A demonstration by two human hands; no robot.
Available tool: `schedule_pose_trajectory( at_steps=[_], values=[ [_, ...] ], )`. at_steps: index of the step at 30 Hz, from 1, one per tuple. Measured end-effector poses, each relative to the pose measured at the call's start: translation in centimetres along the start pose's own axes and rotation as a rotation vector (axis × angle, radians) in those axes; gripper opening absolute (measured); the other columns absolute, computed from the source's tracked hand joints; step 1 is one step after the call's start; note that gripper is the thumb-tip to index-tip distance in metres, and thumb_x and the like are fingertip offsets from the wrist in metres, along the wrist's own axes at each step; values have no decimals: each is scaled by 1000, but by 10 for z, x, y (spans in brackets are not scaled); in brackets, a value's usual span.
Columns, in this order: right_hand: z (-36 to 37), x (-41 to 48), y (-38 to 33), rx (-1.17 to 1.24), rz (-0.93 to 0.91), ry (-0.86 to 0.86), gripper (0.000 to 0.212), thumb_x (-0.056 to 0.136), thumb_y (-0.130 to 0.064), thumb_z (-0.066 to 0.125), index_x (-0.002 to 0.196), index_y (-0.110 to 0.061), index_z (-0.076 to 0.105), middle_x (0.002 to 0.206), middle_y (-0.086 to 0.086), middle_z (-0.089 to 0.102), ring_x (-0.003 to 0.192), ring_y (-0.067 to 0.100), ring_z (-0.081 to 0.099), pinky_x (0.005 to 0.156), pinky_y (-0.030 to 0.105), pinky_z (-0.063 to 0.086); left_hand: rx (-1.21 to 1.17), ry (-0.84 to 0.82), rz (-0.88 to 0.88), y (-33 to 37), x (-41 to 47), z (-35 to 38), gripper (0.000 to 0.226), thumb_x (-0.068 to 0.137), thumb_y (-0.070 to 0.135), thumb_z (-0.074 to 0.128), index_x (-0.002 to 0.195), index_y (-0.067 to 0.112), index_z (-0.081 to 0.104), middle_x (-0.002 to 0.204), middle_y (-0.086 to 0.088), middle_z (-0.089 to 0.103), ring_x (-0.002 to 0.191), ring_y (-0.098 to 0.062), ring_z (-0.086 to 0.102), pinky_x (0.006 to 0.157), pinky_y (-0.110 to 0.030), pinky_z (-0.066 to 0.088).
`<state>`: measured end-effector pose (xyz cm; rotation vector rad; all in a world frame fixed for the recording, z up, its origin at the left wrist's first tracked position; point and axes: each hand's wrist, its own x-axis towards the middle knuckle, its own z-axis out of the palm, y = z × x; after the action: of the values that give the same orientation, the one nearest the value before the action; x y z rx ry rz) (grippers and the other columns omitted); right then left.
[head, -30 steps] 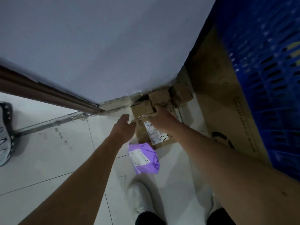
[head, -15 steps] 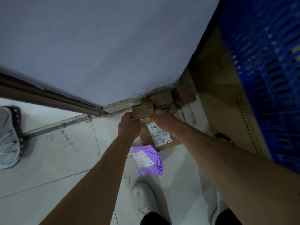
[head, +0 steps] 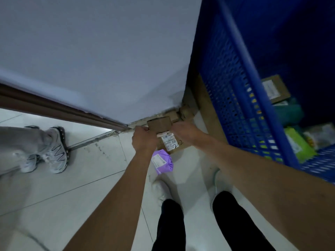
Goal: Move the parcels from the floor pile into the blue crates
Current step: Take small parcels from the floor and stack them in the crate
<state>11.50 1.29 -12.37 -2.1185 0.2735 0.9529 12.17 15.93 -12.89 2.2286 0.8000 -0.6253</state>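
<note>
"Where's the small cardboard box point(head: 159, 125)?"

"Low against the wall point(head: 94, 57), between both hands. The left hand point(head: 143, 140) and right hand point(head: 184, 130) clasp its sides. The blue crate point(head: 233, 109) lies at three o'clock, nearer the right hand."

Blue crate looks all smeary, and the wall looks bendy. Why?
Head view: the crate mesh is blurred, likely from camera motion; the head view's wide lens curves the wall edge; the head view is dim, yet the parcel label looks fairly sharp.
</note>
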Motion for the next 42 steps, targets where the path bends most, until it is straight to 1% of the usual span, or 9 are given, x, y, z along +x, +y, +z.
schedule_pose_trajectory(
  at_steps=[2,4,5,9,12,25,31,38,42],
  values=[
    [-14,-36,-10,188,-23,-75,24,86,6,46,81,2,69,76,20,68,68,33,69,52,32,52,-34,2,-6,19,-38,-21,28,94,20,53,118,11,61,120,-13,67,111,-33,62,82,-29,41],
    [-32,-88,-41,399,25,62,28,89,-2,52,64,-14,58,62,3,57,59,22,58,48,26,41,-83,-5,1,35,-75,-42,31,94,23,53,123,13,60,122,-11,66,113,-32,62,92,-33,46],
    [-40,-112,-51,401,15,249,27,95,-12,53,69,-17,55,66,-2,54,63,15,53,52,26,39,-109,-23,17,42,-92,-51,34,94,24,53,125,15,60,123,-10,66,113,-32,62,96,-36,49],
    [-65,-186,-75,511,93,253,19,97,-27,58,80,-22,52,75,-7,54,66,3,50,54,19,41,-147,-75,154,65,-152,-88,36,90,24,52,124,20,61,119,-5,68,108,-28,63,98,-46,50],
    [-78,-224,-91,577,86,274,21,96,-41,58,98,-20,54,86,-7,57,74,5,54,58,22,40,-139,-96,229,82,-191,-122,32,96,24,50,126,19,56,113,2,60,98,-19,58,88,-33,48],
    [-116,-352,-91,713,121,471,49,94,-36,58,137,-20,41,119,-1,61,96,11,59,71,26,44,-62,-139,506,140,-327,-159,31,91,37,52,121,32,52,117,0,60,100,-21,59,94,-45,53],
    [-163,-389,-26,601,-31,463,67,94,-33,54,155,-28,26,126,-1,57,108,19,61,94,40,51,-87,-132,483,165,-392,-96,45,89,40,57,132,30,46,118,-4,60,100,-20,62,91,-41,55],
    [-232,-427,61,489,-123,385,54,96,-27,57,148,-24,39,129,1,56,95,16,59,87,38,50,-280,-131,321,196,-460,-11,59,79,49,58,134,29,51,123,1,65,109,-24,65,100,-47,51],
    [-262,-443,89,444,-126,380,43,97,-26,58,139,-21,47,126,6,54,95,27,62,75,34,47,-531,-169,146,212,-484,16,20,93,37,59,109,26,59,114,-7,67,99,-30,71,88,-41,59]
  ],
)
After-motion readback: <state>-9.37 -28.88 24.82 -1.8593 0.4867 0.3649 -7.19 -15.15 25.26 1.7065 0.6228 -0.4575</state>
